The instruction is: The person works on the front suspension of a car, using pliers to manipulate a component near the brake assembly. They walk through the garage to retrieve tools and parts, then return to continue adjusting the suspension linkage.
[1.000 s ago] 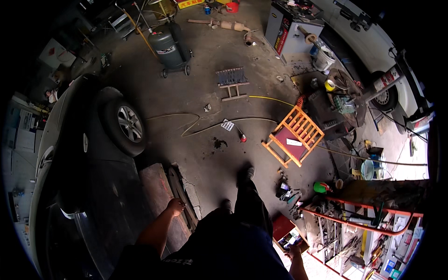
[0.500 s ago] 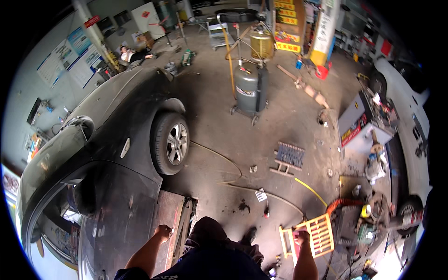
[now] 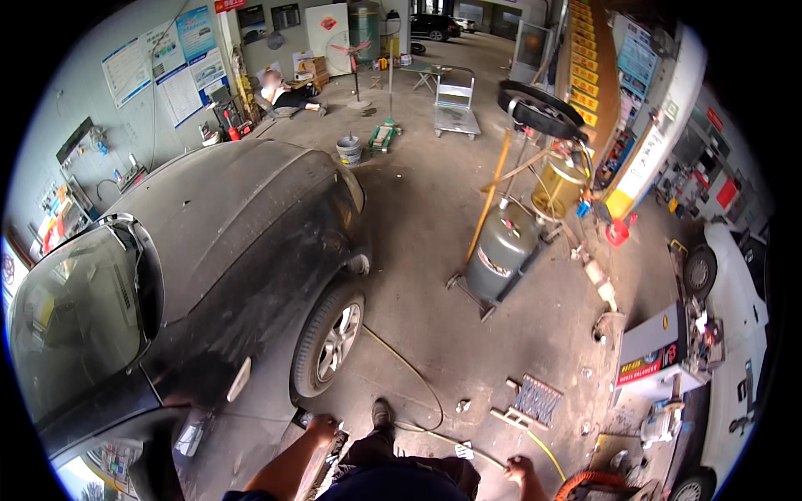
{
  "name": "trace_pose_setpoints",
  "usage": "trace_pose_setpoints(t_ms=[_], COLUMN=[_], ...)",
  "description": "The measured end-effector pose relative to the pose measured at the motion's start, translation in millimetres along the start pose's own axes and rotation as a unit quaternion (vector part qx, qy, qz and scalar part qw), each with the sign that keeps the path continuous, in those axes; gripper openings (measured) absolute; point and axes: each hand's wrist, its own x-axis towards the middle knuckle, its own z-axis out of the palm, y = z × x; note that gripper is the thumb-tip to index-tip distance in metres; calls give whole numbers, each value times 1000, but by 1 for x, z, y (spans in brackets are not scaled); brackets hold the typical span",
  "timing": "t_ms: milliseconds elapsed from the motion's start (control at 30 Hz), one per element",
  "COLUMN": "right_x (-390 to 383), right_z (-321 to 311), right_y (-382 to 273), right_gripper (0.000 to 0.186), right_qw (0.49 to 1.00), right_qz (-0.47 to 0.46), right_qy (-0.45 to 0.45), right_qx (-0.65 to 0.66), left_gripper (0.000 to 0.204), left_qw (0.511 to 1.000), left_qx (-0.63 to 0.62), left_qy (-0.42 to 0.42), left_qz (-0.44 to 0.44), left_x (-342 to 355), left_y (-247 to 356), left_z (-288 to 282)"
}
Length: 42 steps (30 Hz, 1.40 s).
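Your left hand [image 3: 322, 428] shows low in the view, near the dark car's front wheel, with its fingers bent; I cannot tell whether they close on anything. Leftmost is the dark car [image 3: 242, 200] itself, its windscreen and dusty bonnet facing up toward you, with posters [image 3: 163, 75] on the wall beyond. Near that wall another person [image 3: 292, 96] is down low on the floor. Next comes the front wheel [image 3: 338, 341], with a silver rim, above your left hand in the view. Your shoe [image 3: 382, 413] stands just right of that hand, and a tan hose [image 3: 436, 397] loops over the floor past it. Further right, a small white patterned piece [image 3: 464, 451] lies by the hose, and a grey tank [image 3: 501, 259] on wheels stands further off. Your right hand [image 3: 520, 469] appears just beyond the white piece, fingers partly curled; whether it grips something I cannot tell. Past it are a low slatted rack [image 3: 535, 401], a grey machine [image 3: 650, 342] and a white car [image 3: 735, 334].
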Motion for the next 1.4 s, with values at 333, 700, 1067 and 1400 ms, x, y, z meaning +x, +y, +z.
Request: trace_pose_setpoints(t_ms=[333,700,1067,1400], right_x=[65,239,344,393], right_z=[100,228,429,614], right_y=[-38,-414,-720,-894], right_gripper=[16,14,21,21], right_qw=[971,981,998,975], right_qz=[90,-16,45,34], right_qy=[127,113,-26,121], right_qx=[-183,-154,40,-181], left_gripper=[34,20,15,14], left_qw=[940,863,912,955], left_qx=[-302,-441,-399,-277], left_qy=[-92,-122,17,-36], left_qz=[128,212,91,96], left_x=[225,543,782,1110], left_y=[273,483,597,704], left_z=[-186,-297,-486,-633])
